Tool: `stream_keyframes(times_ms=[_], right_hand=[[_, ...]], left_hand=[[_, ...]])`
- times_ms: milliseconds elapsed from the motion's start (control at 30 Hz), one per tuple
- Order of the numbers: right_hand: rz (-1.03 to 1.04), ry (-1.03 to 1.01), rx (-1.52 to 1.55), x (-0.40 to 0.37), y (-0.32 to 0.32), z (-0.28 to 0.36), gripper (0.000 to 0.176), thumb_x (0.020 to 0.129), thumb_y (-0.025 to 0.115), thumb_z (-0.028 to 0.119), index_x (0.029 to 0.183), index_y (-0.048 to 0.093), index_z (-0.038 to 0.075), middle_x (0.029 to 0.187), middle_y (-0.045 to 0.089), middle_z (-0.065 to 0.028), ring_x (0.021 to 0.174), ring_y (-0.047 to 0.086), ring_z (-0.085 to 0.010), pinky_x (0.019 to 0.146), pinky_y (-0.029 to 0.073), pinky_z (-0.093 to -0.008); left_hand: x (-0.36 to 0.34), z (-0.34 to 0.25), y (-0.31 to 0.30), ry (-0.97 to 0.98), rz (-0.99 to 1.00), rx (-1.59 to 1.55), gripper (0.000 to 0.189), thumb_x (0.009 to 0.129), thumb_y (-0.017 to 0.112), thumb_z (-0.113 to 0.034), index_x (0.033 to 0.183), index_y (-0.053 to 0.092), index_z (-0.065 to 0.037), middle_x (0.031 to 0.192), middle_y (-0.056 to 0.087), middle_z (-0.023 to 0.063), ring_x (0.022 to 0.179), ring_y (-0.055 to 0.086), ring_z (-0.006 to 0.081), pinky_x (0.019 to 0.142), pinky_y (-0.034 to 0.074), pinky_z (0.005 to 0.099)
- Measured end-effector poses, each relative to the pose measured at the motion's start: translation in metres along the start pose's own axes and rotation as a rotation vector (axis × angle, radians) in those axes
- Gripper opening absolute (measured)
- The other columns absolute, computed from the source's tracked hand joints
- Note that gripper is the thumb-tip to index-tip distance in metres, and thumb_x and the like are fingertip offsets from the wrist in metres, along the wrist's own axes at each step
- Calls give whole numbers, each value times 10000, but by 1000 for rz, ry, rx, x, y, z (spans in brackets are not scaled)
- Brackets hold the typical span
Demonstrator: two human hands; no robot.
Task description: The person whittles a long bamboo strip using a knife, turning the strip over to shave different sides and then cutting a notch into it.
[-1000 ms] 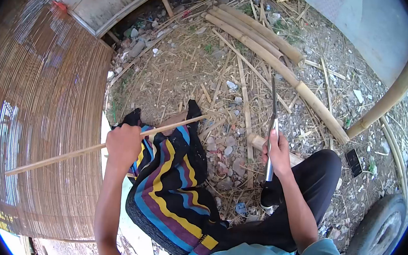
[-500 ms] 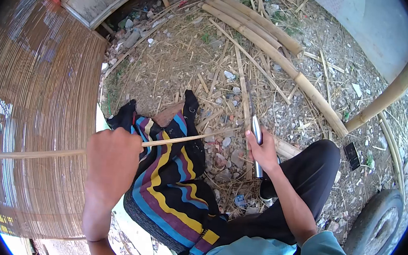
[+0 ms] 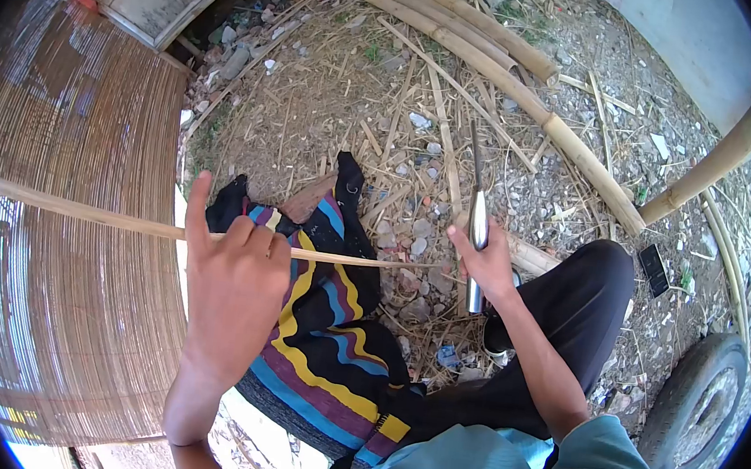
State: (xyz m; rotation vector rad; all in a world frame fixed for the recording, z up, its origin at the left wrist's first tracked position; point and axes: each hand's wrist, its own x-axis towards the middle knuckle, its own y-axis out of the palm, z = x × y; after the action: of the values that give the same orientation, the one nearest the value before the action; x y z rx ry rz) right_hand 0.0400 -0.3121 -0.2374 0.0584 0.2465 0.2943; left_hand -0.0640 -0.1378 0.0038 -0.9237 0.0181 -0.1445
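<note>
My left hand (image 3: 239, 289) is closed round a long thin bamboo strip (image 3: 337, 258), its index finger raised. The strip runs from the far left edge, across the striped cloth (image 3: 311, 382) on my lap, toward my right hand. My right hand (image 3: 489, 259) grips the shiny metal handle of a knife (image 3: 478, 217), whose narrow blade points up and away from me. The strip's thin end lies just left of the knife handle, and the two do not visibly touch.
Bamboo poles (image 3: 499, 79) lie on the littered ground ahead, among loose strips and stones. A slatted bamboo screen (image 3: 71, 296) stands at the left. At the right are a phone (image 3: 654, 269), a tyre (image 3: 693, 410) and a slanting bamboo post (image 3: 717, 163).
My left hand has shifted slightly right, its index finger now lifted, and the strip's left part has swung upward. The knife stands more upright, apart from the bamboo piece behind it.
</note>
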Motion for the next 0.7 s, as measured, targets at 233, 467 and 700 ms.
stream_keyframes(times_ms=[233,467,700], right_hand=[[300,-78,-161,-23,42,-16,486,695,771,301,945,494,-10,776,613,-85,599,620,-173,575,497,-306],[91,-430,-111,-18,64,-39,224,751,679,75,920,548,9,746,663,-53,489,598,-136,500,467,-271],[159,-287,-59,-17,62,-31,219,748,692,98,892,548,17,747,656,-62,474,584,-141,539,463,-291]], left_hand=[[11,-17,-1,164,-178,28,97,703,573,-83,762,644,-52,771,557,25,967,550,164,1044,118,585],[-9,-9,23,215,-735,-158,185,718,618,-108,894,566,-93,885,517,35,1021,489,191,1042,203,545],[4,30,27,-345,-1423,-1383,394,896,444,-357,1104,433,-23,947,460,126,989,448,300,941,383,503]])
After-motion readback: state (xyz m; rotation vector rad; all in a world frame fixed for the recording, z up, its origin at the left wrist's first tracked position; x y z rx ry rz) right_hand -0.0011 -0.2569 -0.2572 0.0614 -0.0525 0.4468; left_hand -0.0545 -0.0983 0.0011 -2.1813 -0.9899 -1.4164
